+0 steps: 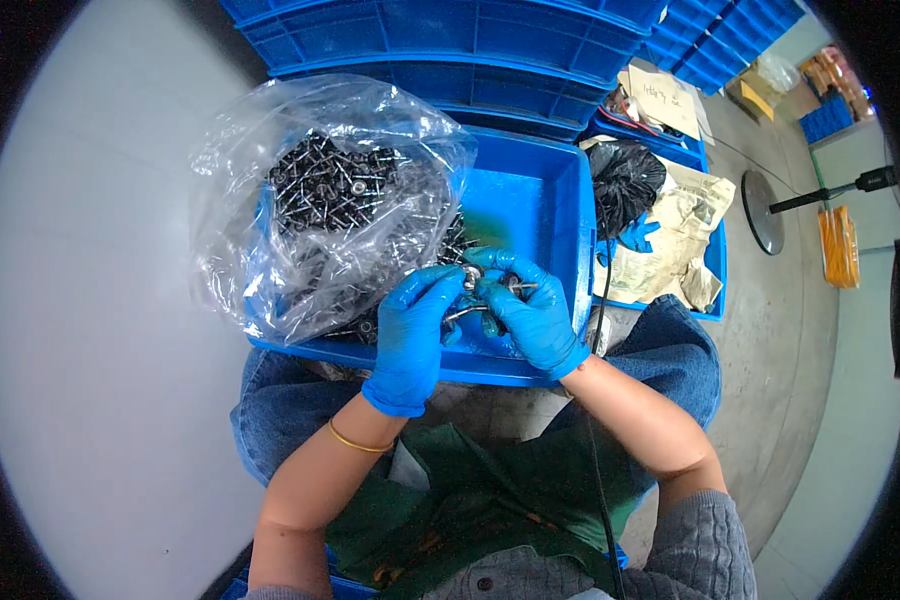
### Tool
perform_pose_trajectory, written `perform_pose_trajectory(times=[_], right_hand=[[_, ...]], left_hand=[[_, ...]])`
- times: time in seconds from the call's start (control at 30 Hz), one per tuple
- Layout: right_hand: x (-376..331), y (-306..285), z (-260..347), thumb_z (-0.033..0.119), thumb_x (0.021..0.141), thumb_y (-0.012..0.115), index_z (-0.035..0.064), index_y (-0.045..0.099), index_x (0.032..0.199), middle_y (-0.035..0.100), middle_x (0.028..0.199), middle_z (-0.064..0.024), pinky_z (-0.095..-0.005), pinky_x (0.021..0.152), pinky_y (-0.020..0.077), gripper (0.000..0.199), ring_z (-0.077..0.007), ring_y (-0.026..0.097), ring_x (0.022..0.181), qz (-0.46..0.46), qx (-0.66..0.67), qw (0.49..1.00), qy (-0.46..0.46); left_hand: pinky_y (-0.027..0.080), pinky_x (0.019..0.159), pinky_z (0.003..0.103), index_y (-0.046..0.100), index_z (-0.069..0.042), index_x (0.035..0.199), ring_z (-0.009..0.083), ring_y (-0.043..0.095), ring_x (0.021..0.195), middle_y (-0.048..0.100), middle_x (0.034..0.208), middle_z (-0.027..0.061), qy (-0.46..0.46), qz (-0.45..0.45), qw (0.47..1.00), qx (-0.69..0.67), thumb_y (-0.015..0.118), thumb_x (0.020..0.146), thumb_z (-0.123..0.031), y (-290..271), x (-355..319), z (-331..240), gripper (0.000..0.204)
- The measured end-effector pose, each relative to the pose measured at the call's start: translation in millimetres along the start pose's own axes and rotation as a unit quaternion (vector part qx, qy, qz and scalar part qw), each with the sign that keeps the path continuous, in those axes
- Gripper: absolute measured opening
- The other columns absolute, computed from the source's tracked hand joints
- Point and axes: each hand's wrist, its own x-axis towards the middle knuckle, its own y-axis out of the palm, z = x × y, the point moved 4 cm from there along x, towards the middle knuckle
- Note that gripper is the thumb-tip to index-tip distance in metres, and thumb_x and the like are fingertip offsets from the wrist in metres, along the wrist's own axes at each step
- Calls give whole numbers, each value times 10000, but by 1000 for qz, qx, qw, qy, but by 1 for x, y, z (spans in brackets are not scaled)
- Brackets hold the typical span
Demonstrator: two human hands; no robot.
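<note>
Both my hands wear blue gloves and meet over the right half of a blue plastic crate. My left hand is closed, its fingertips pinching a small shiny metal part with a round head. Close against it, my right hand is closed around one or more similar parts; a dark round head with a thin stem shows between its fingers. A thin metal stem sticks out below the fingertips; which hand grips it I cannot tell. Left of my hands, a clear plastic bag holds many dark, stemmed metal parts.
Stacked blue crates stand behind. On the right, another crate bears brown paper and a black plastic bag. A black cable runs down past my right forearm. A round-based stand is farther right, a pale wall left.
</note>
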Motion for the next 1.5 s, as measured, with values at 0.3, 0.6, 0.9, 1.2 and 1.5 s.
perform_pose_trajectory(times=[0.3, 0.6, 0.9, 1.2, 1.5], right_hand=[[4, -3, -3, 35, 787, 510, 58, 480, 1120, 548, 741, 21, -157, 468, 374, 336, -18, 458, 553, 7, -34, 999, 24], [21, -20, -16, 214, 782, 537, 76, 525, 936, 552, 722, -16, -189, 429, 403, 207, -88, 521, 557, -5, 271, 948, 167], [62, -67, -73, 284, 749, 546, 66, 595, 776, 563, 663, -62, -270, 484, 412, 226, -156, 511, 544, 39, -350, 920, 174], [72, -60, -125, 310, 696, 537, 68, 605, 789, 591, 763, -169, -427, 620, 460, 268, -334, 575, 699, 80, -726, 674, 110], [21, -26, -23, 277, 813, 499, 71, 538, 683, 524, 543, -26, -203, 344, 365, 246, -106, 466, 387, -48, 167, 932, 319]], left_hand=[[365, 443, 173, 590, -70, 855, 46, 492, 595, 561, 738, -1, -18, -6, 999, -31, 544, 774, -101, 3, -1, -2, 99], [377, 445, 167, 517, -39, 971, 129, 507, 750, 532, 884, 68, 215, 97, 954, 184, 468, 820, -140, -11, 2, -9, 189], [383, 435, 174, 466, -53, 1099, 136, 515, 772, 545, 893, 73, -74, 87, 955, -273, 465, 821, -126, -16, 14, -25, 288], [444, 728, 212, 450, -23, 1099, 157, 510, 888, 495, 1048, 96, 175, 129, 966, 138, 453, 655, 139, -16, 14, -30, 473], [440, 662, 222, 549, -2, 964, 118, 537, 758, 554, 879, 66, 134, 90, 979, 126, 518, 728, -24, -8, 9, -20, 239]])
